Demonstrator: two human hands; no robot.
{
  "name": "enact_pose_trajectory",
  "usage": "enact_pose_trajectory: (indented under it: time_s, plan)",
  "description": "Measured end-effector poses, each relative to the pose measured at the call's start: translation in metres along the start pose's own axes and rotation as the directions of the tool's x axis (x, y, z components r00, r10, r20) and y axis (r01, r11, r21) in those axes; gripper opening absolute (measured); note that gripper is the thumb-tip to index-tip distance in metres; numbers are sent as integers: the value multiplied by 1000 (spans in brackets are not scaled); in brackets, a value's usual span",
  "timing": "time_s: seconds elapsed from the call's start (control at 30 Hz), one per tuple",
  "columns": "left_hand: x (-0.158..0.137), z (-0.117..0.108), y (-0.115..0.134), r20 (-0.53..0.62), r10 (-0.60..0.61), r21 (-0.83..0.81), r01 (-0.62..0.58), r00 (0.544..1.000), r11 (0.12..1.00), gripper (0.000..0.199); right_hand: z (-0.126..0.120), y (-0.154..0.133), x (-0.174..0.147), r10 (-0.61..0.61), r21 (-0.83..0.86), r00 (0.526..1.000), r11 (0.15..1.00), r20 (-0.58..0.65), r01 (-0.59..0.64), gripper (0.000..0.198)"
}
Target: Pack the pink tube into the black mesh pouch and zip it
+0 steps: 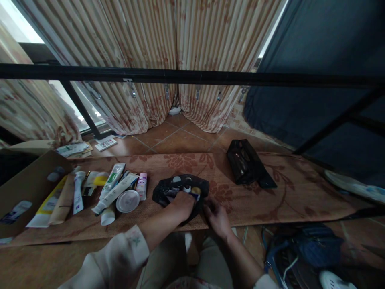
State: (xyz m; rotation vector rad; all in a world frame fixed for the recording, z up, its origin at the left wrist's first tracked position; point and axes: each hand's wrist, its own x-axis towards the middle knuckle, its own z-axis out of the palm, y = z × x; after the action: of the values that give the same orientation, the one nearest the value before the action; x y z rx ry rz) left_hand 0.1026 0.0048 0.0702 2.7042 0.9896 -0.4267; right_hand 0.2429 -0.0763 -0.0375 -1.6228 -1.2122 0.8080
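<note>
A black toiletry pouch [159,192] sits on the patterned mat in front of me, its top open. Several bottles and tubes stand inside, among them one with a white cap [187,188] and one with a yellowish lid [196,190]. My left hand [184,205] reaches into the pouch, its fingers hidden among the contents. At the pouch's right side, the curled fingers of my right hand [217,216] hold its edge. A second black pouch [245,162], partly see-through with a shiny item inside, lies farther right.
Left lie several tubes [112,180], a round white-lidded jar [128,201] and a pink bottle [141,186], beside a cardboard box [28,192]. A black metal bar [186,76] crosses ahead, before striped curtains [144,40]. A blue bag [313,245] rests on the floor at lower right.
</note>
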Motion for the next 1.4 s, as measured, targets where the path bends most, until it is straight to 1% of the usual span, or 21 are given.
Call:
enact_pose_trajectory:
  time_s: [0.1,0.2,0.33,0.5,0.57,0.67,0.83,0.9,0.93,1.0,1.03,1.23,1.3,1.4]
  plan:
    - [0,-5,-4,-12,35,13,-35,999,999,28,1,2,1,-10,14,1000,1000,-11,10,33]
    - [-4,-12,-11,-26,72,11,-71,997,997,25,2,1,1,15,21,1000,1000,-10,-15,34]
    - [-13,-20,-20,-47,85,5,-85,995,996,22,0,-2,0,14,30,1000,999,7,-14,32]
    - [-23,-28,-24,-132,105,-18,-109,986,994,26,-3,-7,0,0,-10,1000,1000,17,1,27]
    - [-25,-30,-20,-167,86,5,-87,982,996,28,-2,-7,0,4,1,1000,1000,25,-4,27]
    - [-28,-26,-10,-170,58,55,-50,984,997,31,-1,-6,0,3,25,1000,1000,24,-3,27]
    - [-26,-6,7,-156,36,150,-12,987,989,32,0,-1,0,-20,27,1000,999,-8,20,25]
    - [-24,-1,13,-120,14,172,7,993,985,31,0,0,0,-20,15,1000,1000,-7,20,23]
    - [-22,-1,15,-83,-5,177,20,997,984,31,0,0,-1,-23,11,1000,1000,-8,23,23]
    - [-19,-4,20,-18,-44,177,46,999,983,30,0,0,-1,-32,8,999,999,-14,32,23]
    - [-18,-7,21,-9,-63,174,63,998,983,30,0,-1,-1,-37,9,999,999,-17,37,24]
    - [-10,-22,18,-102,-173,86,181,980,980,31,0,-3,0,-35,4,999,999,1,35,29]
    - [-9,-26,14,-123,-189,45,196,974,980,30,-1,-4,0,-24,-3,1000,1000,14,24,29]
    - [-10,-33,6,-159,-177,8,180,971,984,29,-2,-5,0,-11,-18,1000,1000,16,11,28]
